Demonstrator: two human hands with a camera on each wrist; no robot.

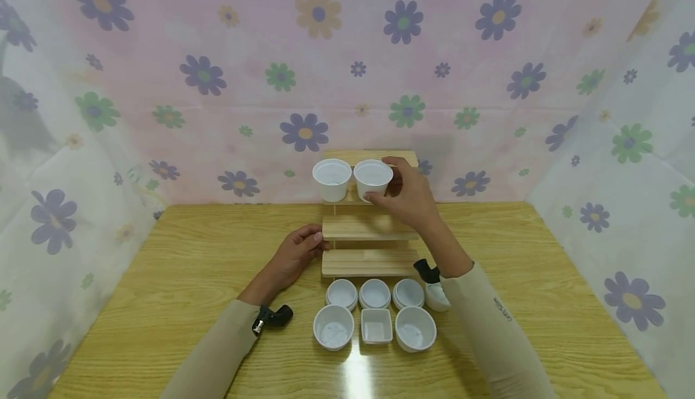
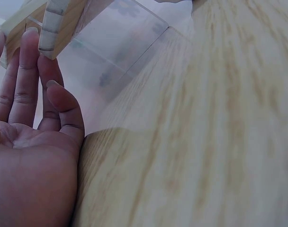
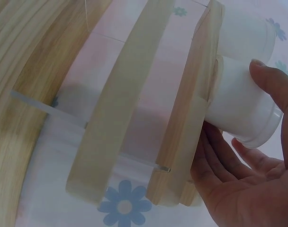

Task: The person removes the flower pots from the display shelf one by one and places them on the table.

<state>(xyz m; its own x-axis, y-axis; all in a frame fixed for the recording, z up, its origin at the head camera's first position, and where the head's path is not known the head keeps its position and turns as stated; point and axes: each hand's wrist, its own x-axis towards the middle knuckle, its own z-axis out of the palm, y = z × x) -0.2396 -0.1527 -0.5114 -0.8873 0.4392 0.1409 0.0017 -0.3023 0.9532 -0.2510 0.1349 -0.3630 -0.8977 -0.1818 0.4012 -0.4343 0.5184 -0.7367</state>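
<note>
A tiered wooden display stand [image 1: 371,227] has several shelves joined by clear rods. Two white plastic cups sit side by side near its top, the left cup [image 1: 332,180] standing free. My right hand [image 1: 408,197] holds the right cup [image 1: 373,177], thumb in front and fingers round its side and back. In the right wrist view that cup [image 3: 241,104] has its base against the shelf. My left hand [image 1: 295,251] grips the stand's left edge between the lower shelves; in the left wrist view its fingertips touch the shelf end [image 2: 50,33].
In front of the stand are rows of white dishes: round bowls [image 1: 333,328], a square dish [image 1: 376,326], and smaller round cups [image 1: 374,294]. Another white cup [image 1: 437,297] is partly behind my right sleeve. A flowered cloth backdrop [image 1: 244,85] surrounds the wooden table [image 1: 206,254].
</note>
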